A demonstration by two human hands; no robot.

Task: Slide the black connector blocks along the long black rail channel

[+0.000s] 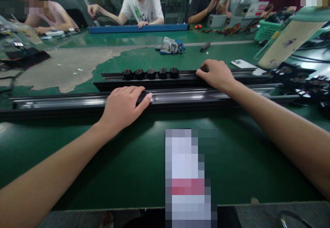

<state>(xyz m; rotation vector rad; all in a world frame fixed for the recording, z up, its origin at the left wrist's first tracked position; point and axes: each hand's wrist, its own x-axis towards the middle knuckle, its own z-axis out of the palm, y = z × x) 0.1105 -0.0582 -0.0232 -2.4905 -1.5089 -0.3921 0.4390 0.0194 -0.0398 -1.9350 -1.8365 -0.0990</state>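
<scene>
My left hand (pixel 123 104) is over the near long metal channel (pixel 180 95), fingers across its top and thumb on the near side. A dark patch between thumb and fingers is hard to make out. Farther back, my right hand (pixel 218 73) pinches a small black socket module (pixel 205 68) at the second black channel (pixel 152 83). Several similar black socket modules (pixel 151 73) stand in a row in that channel, left of my right hand. The lower sides of my right fingers are hidden.
Crumpled gloves (pixel 170 46) and a white phone (pixel 243 64) lie behind the channels. A large bottle (pixel 288 42) leans at the right, near loose black parts (pixel 309 83). A blurred-out screen (pixel 187 166) is in front. Co-workers sit opposite, one at a blue bar (pixel 139 29).
</scene>
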